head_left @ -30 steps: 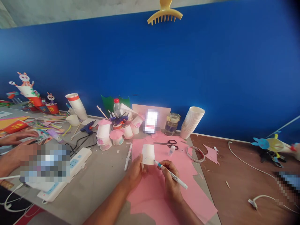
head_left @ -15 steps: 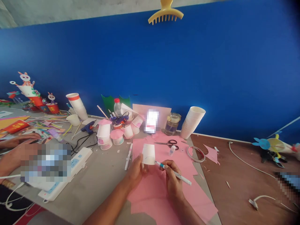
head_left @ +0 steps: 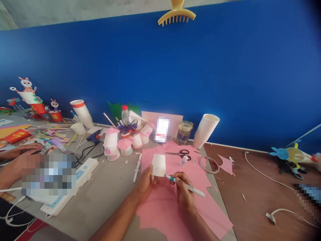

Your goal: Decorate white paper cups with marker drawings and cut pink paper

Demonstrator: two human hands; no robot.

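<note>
the left hand [head_left: 144, 186] grips a white paper cup [head_left: 158, 165] from its lower side, holding it up over a sheet of pink paper [head_left: 156, 209], which seems to keep the cup steady and its face turned toward the person. the right hand [head_left: 184, 194] pinches a white marker with a teal tip [head_left: 187, 188] like a writing tool, its tip touching or just beside the cup's lower right edge; from this view i cannot tell which. the two hands are apart, with only the cup and the marker tip bridging the space between them. the pink sheet seems laid out as a work surface, with scissors [head_left: 180, 154], a small glue bottle [head_left: 184, 161] and a loop of tape [head_left: 209, 165] in easy reach beyond it. finished-looking cups with pink tops [head_left: 124, 146] stand further off near a hot glue gun [head_left: 93, 136]. at the far left, another hand [head_left: 21, 150] rests on the table, partly cut off by the frame, and a pixelated patch [head_left: 48, 174] hides what lies beside it. the left fingers are hidden behind the cup, and any faint marks on it are too pale to make out.
</note>
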